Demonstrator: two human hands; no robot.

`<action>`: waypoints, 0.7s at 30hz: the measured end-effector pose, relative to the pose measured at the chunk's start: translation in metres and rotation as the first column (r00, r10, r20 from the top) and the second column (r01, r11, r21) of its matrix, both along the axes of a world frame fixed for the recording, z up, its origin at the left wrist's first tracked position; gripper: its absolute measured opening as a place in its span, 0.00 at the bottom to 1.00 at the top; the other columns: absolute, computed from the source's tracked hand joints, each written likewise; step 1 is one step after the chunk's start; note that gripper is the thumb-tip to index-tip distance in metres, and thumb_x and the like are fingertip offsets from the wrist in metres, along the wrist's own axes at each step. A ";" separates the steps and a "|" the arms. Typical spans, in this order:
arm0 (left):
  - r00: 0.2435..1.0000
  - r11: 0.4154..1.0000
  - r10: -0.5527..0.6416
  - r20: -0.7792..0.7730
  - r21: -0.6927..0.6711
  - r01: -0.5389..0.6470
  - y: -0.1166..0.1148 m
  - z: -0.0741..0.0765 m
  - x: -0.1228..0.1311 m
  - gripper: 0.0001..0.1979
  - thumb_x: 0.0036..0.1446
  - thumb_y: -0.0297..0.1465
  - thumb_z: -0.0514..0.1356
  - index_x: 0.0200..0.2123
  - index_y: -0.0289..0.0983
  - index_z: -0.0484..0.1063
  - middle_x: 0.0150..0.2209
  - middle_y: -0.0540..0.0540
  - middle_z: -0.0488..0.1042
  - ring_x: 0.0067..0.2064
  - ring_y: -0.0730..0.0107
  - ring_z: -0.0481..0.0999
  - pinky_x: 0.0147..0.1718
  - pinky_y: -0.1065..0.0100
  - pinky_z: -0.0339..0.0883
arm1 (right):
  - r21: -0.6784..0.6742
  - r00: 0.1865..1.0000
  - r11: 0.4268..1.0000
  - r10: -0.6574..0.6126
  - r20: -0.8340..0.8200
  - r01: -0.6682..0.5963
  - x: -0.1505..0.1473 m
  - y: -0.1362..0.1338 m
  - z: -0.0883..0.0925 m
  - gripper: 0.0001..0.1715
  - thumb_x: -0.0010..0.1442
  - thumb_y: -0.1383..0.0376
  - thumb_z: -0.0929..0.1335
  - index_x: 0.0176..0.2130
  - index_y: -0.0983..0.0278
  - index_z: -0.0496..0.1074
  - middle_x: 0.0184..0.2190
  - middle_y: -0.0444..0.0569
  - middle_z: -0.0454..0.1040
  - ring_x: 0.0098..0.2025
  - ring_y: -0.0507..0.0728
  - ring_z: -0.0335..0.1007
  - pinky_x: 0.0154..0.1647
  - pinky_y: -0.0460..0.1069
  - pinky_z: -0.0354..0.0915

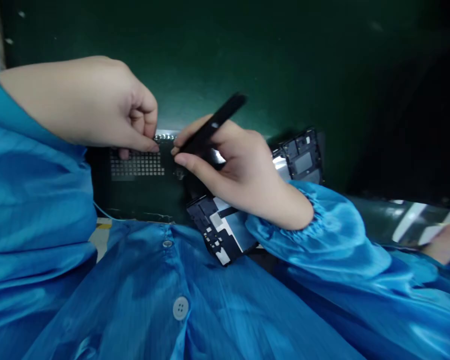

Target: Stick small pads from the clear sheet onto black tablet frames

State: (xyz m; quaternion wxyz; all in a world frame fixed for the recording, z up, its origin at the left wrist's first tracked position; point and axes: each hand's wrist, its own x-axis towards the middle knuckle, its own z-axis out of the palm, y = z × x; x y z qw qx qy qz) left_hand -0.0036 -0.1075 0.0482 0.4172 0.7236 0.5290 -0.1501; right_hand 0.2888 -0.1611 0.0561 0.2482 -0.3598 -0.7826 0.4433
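My left hand (pixel 108 107) is closed, thumb and forefinger pinched at a clear sheet (pixel 137 165) that carries rows of small pale squares. A strip along the sheet's upper edge shines beside the fingertips. My right hand (pixel 228 160) is wrapped round black tweezers (pixel 225 112), their upper end tilted up and to the right. Their tips are hidden behind my fingers, a short way right of my left thumb. Under and beside my right wrist lie an opened black phone housing (pixel 225 230) with white and grey parts, and a second black phone housing (pixel 300 157).
A dark green tabletop (pixel 210 60) spreads beyond my hands. A black shape (pixel 416 125) fills the right side. At the lower right edge, another person's hand (pixel 448 242) shows blurred near a pale, shiny object (pixel 408 222). A thin blue cord (pixel 107 212) hangs by my left sleeve.
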 end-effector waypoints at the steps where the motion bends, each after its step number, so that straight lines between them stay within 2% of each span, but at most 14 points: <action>1: 1.000 1.000 0.015 0.003 -0.016 -0.015 -0.006 -0.001 -0.004 0.41 0.61 0.63 0.45 0.52 0.37 0.79 0.48 0.53 0.83 0.73 0.46 0.72 0.78 0.54 0.63 | 0.004 0.999 0.999 0.037 0.011 -0.037 -0.007 0.004 -0.006 0.07 0.74 0.60 0.74 0.51 0.56 0.78 0.49 0.46 0.87 0.47 0.58 0.87 0.50 0.54 0.84; 3: 0.998 0.998 0.053 0.029 -0.048 -0.051 -0.017 -0.006 -0.014 0.41 0.64 0.59 0.39 0.56 0.37 0.77 0.52 0.53 0.82 0.76 0.47 0.69 0.77 0.57 0.64 | 0.008 0.997 0.997 0.075 0.021 -0.075 -0.014 0.007 -0.017 0.08 0.75 0.61 0.74 0.52 0.57 0.78 0.49 0.46 0.87 0.46 0.58 0.87 0.48 0.53 0.84; 5: 0.995 0.994 0.091 0.040 -0.064 -0.089 -0.027 -0.012 -0.021 0.42 0.65 0.58 0.38 0.58 0.37 0.76 0.53 0.52 0.82 0.75 0.48 0.70 0.76 0.59 0.66 | 0.007 0.996 0.996 0.090 0.024 -0.090 -0.015 0.005 -0.021 0.08 0.75 0.61 0.73 0.53 0.58 0.77 0.48 0.46 0.87 0.45 0.58 0.86 0.47 0.53 0.83; 8: 0.990 0.989 0.133 0.042 -0.075 -0.129 -0.037 -0.020 -0.024 0.42 0.64 0.58 0.38 0.58 0.36 0.76 0.52 0.52 0.82 0.74 0.49 0.72 0.74 0.59 0.68 | 0.000 0.997 0.997 0.082 0.004 -0.082 -0.014 0.000 -0.021 0.07 0.76 0.62 0.72 0.53 0.59 0.78 0.47 0.47 0.87 0.45 0.58 0.86 0.47 0.53 0.83; 11: 0.987 0.985 0.155 0.039 -0.081 -0.152 -0.042 -0.021 -0.021 0.41 0.65 0.58 0.38 0.57 0.35 0.76 0.51 0.52 0.82 0.73 0.50 0.73 0.73 0.60 0.69 | -0.032 0.996 0.996 0.077 -0.037 -0.079 -0.018 0.001 -0.020 0.06 0.75 0.62 0.73 0.51 0.59 0.79 0.49 0.48 0.87 0.47 0.59 0.86 0.52 0.54 0.83; 13: 0.986 0.984 0.165 0.039 -0.077 -0.161 -0.041 -0.020 -0.021 0.41 0.65 0.58 0.39 0.55 0.35 0.76 0.50 0.52 0.81 0.73 0.51 0.74 0.72 0.61 0.70 | -0.134 0.993 0.987 0.071 -0.091 -0.083 -0.018 0.006 -0.018 0.06 0.73 0.61 0.76 0.48 0.59 0.80 0.47 0.46 0.88 0.46 0.57 0.86 0.52 0.54 0.83; 15: 0.984 0.983 0.173 0.047 -0.067 -0.170 -0.035 -0.020 -0.022 0.39 0.65 0.57 0.40 0.54 0.34 0.76 0.50 0.52 0.81 0.72 0.51 0.74 0.71 0.61 0.71 | -0.329 0.984 0.943 -0.014 -0.178 -0.046 -0.010 0.012 -0.013 0.06 0.71 0.60 0.77 0.46 0.58 0.80 0.43 0.44 0.88 0.42 0.54 0.85 0.48 0.51 0.83; 17: 0.981 0.982 0.182 0.066 -0.056 -0.178 -0.025 -0.023 -0.024 0.38 0.66 0.56 0.42 0.52 0.34 0.77 0.48 0.52 0.81 0.71 0.52 0.75 0.71 0.61 0.71 | -0.465 0.939 0.883 -0.216 -0.269 0.070 0.007 0.017 -0.005 0.05 0.70 0.61 0.77 0.44 0.58 0.81 0.39 0.42 0.88 0.36 0.51 0.83 0.41 0.48 0.81; 18: 0.979 0.982 0.186 0.080 -0.052 -0.182 -0.018 -0.025 -0.024 0.37 0.66 0.56 0.44 0.50 0.34 0.78 0.47 0.53 0.81 0.70 0.53 0.76 0.70 0.61 0.72 | -0.469 0.892 0.865 -0.343 -0.295 0.178 0.018 0.017 -0.002 0.03 0.70 0.63 0.77 0.43 0.58 0.81 0.36 0.42 0.87 0.33 0.50 0.81 0.38 0.46 0.79; 19: 0.977 0.982 0.188 0.096 -0.049 -0.184 -0.012 -0.028 -0.023 0.36 0.65 0.57 0.46 0.49 0.33 0.78 0.45 0.53 0.80 0.69 0.53 0.77 0.70 0.60 0.72 | -0.421 0.833 0.851 -0.459 -0.309 0.313 0.030 0.014 0.000 0.02 0.69 0.64 0.77 0.41 0.58 0.81 0.34 0.42 0.86 0.31 0.49 0.79 0.35 0.46 0.77; 21: 0.974 0.982 0.187 0.130 -0.045 -0.183 0.000 -0.034 -0.020 0.34 0.62 0.58 0.54 0.46 0.33 0.80 0.41 0.54 0.80 0.65 0.54 0.81 0.69 0.58 0.73 | -0.223 0.727 0.795 -0.606 -0.323 0.564 0.054 0.005 -0.001 0.05 0.69 0.64 0.77 0.39 0.57 0.80 0.32 0.43 0.83 0.31 0.50 0.77 0.34 0.47 0.75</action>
